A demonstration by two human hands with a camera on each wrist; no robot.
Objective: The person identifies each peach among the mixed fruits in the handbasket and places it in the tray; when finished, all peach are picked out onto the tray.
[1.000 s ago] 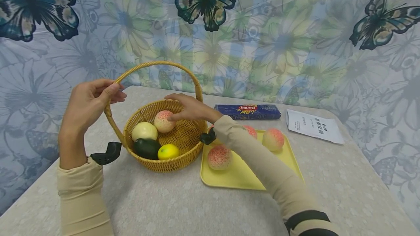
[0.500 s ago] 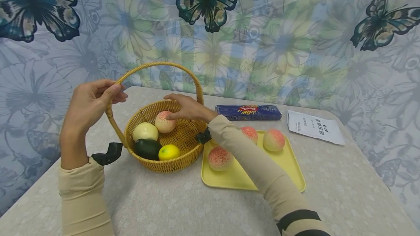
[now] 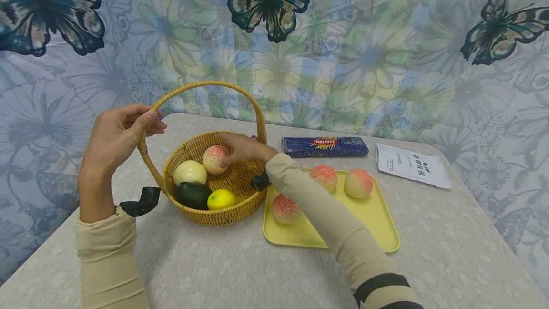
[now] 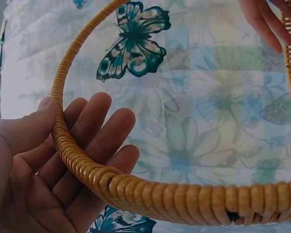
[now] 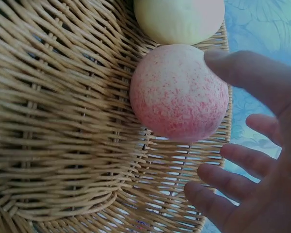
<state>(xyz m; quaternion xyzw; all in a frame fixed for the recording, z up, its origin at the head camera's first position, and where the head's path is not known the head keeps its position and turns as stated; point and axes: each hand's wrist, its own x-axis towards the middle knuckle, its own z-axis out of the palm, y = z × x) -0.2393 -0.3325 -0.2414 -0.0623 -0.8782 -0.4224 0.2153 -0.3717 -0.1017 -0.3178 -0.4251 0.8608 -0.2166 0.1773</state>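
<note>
My left hand [image 3: 113, 137] pinches the left side of the wicker basket's handle [image 3: 210, 83] between thumb and fingers; in the left wrist view the other fingers lie loosely behind it. Inside the basket [image 3: 214, 218] are a peach [image 3: 213, 160], a pale green round fruit [image 3: 190, 173], a dark green oval fruit [image 3: 193, 195] and a lemon [image 3: 221, 199]. My right hand [image 3: 244, 148] reaches over the basket's far right side. In the right wrist view its thumb overlaps the edge of the peach [image 5: 179, 97], while the spread fingers stand apart from the fruit.
Right of the basket lies a yellow tray [image 3: 377, 221] with peaches [image 3: 358, 183], partly behind my right sleeve [image 3: 317, 199]. Behind it are a blue Barilla pack [image 3: 300, 147] and a white packet [image 3: 405, 165]. A butterfly-patterned cloth [image 3: 279, 75] hangs behind the table.
My right hand has sunk slightly lower beside the peach, and its forearm has shifted left, showing more of the tray's peaches. My left hand stays on the handle.
</note>
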